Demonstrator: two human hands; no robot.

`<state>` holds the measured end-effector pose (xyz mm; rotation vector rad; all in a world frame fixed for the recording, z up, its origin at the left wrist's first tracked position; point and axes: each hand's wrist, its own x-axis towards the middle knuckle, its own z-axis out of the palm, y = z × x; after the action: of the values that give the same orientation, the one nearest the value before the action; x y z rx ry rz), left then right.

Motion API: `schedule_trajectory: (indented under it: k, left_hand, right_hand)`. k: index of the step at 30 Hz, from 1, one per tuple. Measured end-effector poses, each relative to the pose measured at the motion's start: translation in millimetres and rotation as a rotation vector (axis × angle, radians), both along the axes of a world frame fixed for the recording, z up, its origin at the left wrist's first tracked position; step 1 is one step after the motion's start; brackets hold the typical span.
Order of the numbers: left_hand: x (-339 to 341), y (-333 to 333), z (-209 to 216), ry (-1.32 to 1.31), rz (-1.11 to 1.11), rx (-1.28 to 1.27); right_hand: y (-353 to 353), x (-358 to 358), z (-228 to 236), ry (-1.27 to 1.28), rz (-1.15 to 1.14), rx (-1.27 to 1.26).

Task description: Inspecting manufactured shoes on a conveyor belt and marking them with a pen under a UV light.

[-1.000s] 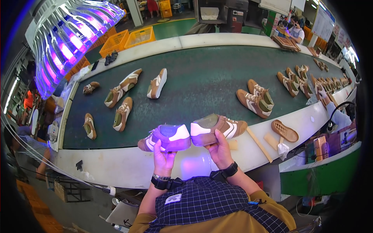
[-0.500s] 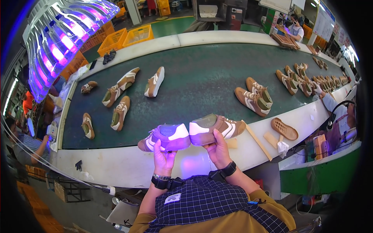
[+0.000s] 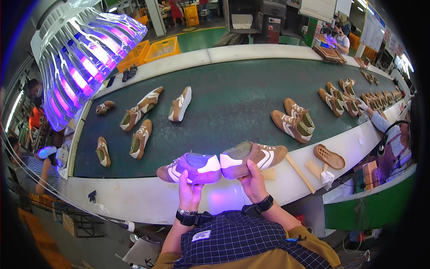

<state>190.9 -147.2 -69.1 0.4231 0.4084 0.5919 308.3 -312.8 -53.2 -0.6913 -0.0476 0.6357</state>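
Note:
My left hand (image 3: 190, 193) grips a brown sneaker (image 3: 187, 168) from below, thumb on its side. In my right hand (image 3: 254, 184) is a matching sneaker (image 3: 264, 157), also held low near the heel. Both are brown with white stripes and white heel patches. Their heels face each other almost touching, and the toes point outward left and right. Purple light colours the left sneaker most. Both shoes are raised over the near white ledge (image 3: 139, 197), beside the green belt.
A ribbed lamp (image 3: 85, 62) glowing purple hangs at upper left. Several sneakers (image 3: 142, 139) lie on the green belt (image 3: 215, 98). A loose brown sole (image 3: 329, 156) and a flat stick (image 3: 300, 174) rest on the ledge at right. Another person's gloved hand (image 3: 362, 104) is near shoes at far right.
The view has shifted, so the lamp and belt sit lower in the picture. Both sneakers have turned slightly, showing more of their striped sides. My grips stay the same.

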Motion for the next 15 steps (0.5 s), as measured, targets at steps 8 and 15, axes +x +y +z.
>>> schedule_trajectory:
  k: [8, 15]
  left_hand:
    - [0.2, -1.8, -1.5, -0.011, -0.006, 0.002]
    - [0.6, -4.5, 4.9, 0.022, 0.041, 0.113]
  right_hand:
    - [-3.7, 2.3, 2.7, -0.06, 0.015, -0.034]
    - [-6.8, 4.8, 5.0, -0.104, -0.062, -0.003]
